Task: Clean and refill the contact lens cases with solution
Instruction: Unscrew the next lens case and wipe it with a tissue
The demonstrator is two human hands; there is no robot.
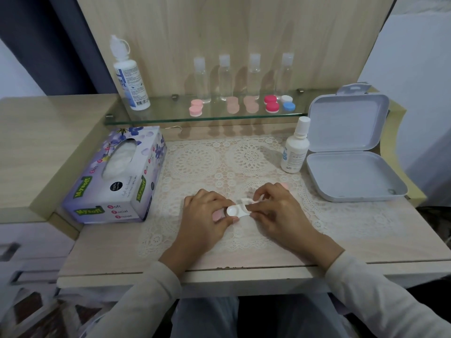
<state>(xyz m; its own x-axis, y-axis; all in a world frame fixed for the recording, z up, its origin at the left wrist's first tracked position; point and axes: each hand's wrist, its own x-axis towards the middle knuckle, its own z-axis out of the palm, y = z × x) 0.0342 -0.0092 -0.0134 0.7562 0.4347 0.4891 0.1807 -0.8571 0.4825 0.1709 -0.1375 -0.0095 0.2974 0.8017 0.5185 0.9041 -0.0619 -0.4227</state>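
Left hand (207, 212) pinches white lens case (233, 211) over lace mat (195, 162) on counter (109, 252); right hand (277, 212) pinches its other end. Tissue box (114, 176), left of hands, reads "Mysoft", "Soft Facial Tissue". Small bottle (294, 150) beyond right hand: label unreadable

Left hand (207, 212), right hand (277, 209) hold lens case (231, 211).

Long cream sleeves (136, 301) reach both wrists; the trousers (205, 315) look pale blue-grey, possibly denim.

Four clear bottles (202, 80), two solution bottles (131, 79), six lens cases (271, 103), one tissue box (114, 176), one open box (351, 152)
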